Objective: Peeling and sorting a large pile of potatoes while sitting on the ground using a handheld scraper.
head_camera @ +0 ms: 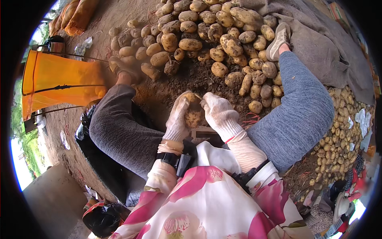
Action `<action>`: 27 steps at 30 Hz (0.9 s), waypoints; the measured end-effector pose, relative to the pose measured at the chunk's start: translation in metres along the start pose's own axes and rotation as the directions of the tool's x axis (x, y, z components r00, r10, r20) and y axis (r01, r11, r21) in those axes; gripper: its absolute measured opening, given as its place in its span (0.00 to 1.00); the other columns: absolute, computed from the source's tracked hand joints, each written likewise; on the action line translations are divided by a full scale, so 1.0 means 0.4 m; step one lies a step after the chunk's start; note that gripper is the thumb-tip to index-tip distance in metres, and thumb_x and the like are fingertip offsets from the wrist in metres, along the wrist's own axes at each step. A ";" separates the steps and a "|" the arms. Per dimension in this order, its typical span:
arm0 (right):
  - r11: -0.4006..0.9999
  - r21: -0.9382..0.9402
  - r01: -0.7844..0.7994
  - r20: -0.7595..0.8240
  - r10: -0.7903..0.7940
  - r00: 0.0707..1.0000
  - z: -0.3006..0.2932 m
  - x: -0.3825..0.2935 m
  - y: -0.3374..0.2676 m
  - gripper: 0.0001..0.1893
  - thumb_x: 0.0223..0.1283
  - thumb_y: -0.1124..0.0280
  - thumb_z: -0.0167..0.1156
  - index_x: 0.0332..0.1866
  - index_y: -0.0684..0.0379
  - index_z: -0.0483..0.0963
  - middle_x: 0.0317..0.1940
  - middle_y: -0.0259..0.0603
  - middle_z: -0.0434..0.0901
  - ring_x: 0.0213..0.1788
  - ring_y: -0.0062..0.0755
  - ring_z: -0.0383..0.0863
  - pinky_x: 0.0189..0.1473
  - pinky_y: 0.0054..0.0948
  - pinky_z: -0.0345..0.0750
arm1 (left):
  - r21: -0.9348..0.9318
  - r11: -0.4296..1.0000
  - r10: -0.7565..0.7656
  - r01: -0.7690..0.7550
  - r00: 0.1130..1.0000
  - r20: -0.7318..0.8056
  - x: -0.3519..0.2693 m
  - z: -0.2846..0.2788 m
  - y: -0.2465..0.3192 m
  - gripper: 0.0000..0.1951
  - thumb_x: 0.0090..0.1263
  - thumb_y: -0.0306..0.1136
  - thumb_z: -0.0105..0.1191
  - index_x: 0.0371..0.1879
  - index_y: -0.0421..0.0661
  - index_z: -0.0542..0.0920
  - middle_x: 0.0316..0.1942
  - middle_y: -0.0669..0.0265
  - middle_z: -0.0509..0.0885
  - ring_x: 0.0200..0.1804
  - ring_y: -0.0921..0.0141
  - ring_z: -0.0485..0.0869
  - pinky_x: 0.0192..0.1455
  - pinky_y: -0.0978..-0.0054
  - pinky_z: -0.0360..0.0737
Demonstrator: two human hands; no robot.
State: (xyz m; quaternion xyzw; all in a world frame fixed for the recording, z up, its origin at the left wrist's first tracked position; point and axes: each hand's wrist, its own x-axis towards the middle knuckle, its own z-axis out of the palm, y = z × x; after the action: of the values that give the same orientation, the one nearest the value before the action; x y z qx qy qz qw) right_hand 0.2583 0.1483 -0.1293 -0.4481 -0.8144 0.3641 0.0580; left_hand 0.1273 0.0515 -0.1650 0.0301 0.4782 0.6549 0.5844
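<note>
My left hand point(178, 116), in a soiled white knit glove, is closed around a large potato point(194, 118) between my knees. Also gloved, my right hand point(220, 112) has its fingertips pinched by the upper right side of that potato, where a thin pale strip shows; what it is I cannot tell. Just beyond my hands lies bare soil with a heap of dirty potatoes point(191, 44) spread over it. An orange mesh bag point(59, 80), held open on dark rods, is left of my feet, with potatoes showing inside its near end.
A grey cloth point(316, 44) covers ground at the upper right. Smaller potatoes point(337, 140) are piled at the right. Filled orange sacks point(74, 18) lie at the upper left. A black plastic bag point(104, 219) is at the lower left. Red string point(253, 119) lies by my right knee.
</note>
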 end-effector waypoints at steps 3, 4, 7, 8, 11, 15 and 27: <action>0.973 0.232 0.016 -0.049 -0.004 0.999 -0.001 -0.004 0.013 0.07 0.64 0.69 0.58 0.43 0.58 0.77 0.36 0.47 0.84 0.42 0.54 0.85 0.43 0.47 0.81 | -0.233 0.969 -0.087 0.086 0.996 0.004 -0.021 0.023 0.033 0.27 0.74 0.52 0.55 0.65 0.48 0.75 0.59 0.60 0.81 0.59 0.60 0.81 0.64 0.57 0.79; 0.972 0.234 0.019 -0.046 -0.009 0.999 -0.005 -0.010 0.010 0.07 0.64 0.69 0.58 0.43 0.58 0.77 0.36 0.47 0.84 0.42 0.54 0.85 0.43 0.47 0.81 | -0.299 0.948 -0.124 0.108 0.992 -0.033 -0.013 0.004 0.042 0.27 0.74 0.53 0.55 0.65 0.48 0.75 0.59 0.59 0.81 0.59 0.60 0.82 0.62 0.56 0.80; 0.946 0.229 0.227 -0.020 -0.229 0.973 -0.031 -0.023 0.006 0.04 0.65 0.68 0.56 0.40 0.54 0.77 0.36 0.46 0.84 0.42 0.52 0.84 0.44 0.46 0.81 | -0.372 0.919 -0.155 0.129 0.987 -0.043 -0.004 -0.009 0.043 0.27 0.73 0.54 0.57 0.62 0.48 0.76 0.58 0.58 0.81 0.58 0.59 0.82 0.61 0.54 0.81; 0.964 0.148 0.223 0.008 -0.226 0.974 -0.039 -0.027 0.010 0.04 0.65 0.68 0.57 0.40 0.54 0.77 0.36 0.46 0.84 0.42 0.51 0.84 0.44 0.46 0.81 | -0.361 0.922 -0.172 0.139 0.983 -0.060 -0.003 -0.005 0.037 0.27 0.73 0.53 0.57 0.63 0.48 0.76 0.58 0.58 0.81 0.57 0.58 0.82 0.61 0.53 0.81; 0.975 0.143 0.168 0.112 -0.185 0.976 -0.053 -0.028 0.008 0.04 0.64 0.68 0.57 0.40 0.54 0.77 0.37 0.45 0.84 0.43 0.50 0.84 0.44 0.46 0.80 | -0.355 0.924 -0.184 0.141 0.979 -0.092 -0.009 -0.008 0.037 0.26 0.73 0.51 0.57 0.63 0.47 0.75 0.58 0.57 0.81 0.57 0.58 0.82 0.60 0.54 0.81; 0.947 0.171 0.271 0.096 -0.290 0.952 -0.041 -0.019 0.001 0.04 0.62 0.73 0.57 0.39 0.57 0.77 0.36 0.45 0.84 0.42 0.50 0.84 0.43 0.44 0.81 | -0.226 0.958 -0.151 0.178 0.980 0.130 -0.009 -0.012 0.029 0.26 0.75 0.49 0.54 0.65 0.45 0.74 0.57 0.57 0.82 0.56 0.59 0.83 0.60 0.56 0.82; 0.929 0.339 0.149 0.114 -0.197 0.974 -0.050 -0.032 0.025 0.06 0.66 0.74 0.57 0.43 0.61 0.79 0.34 0.43 0.86 0.30 0.32 0.86 0.36 0.31 0.81 | -0.305 0.927 -0.213 0.218 0.976 0.051 -0.010 -0.003 0.036 0.28 0.74 0.50 0.55 0.65 0.43 0.74 0.58 0.55 0.81 0.56 0.59 0.83 0.61 0.55 0.81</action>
State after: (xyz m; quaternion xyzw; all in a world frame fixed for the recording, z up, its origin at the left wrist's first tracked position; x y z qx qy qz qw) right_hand 0.2811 0.1525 -0.1181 -0.3306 -0.7808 0.5199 0.1039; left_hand 0.1173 0.0497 -0.1541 -0.1088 0.3653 0.6531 0.6543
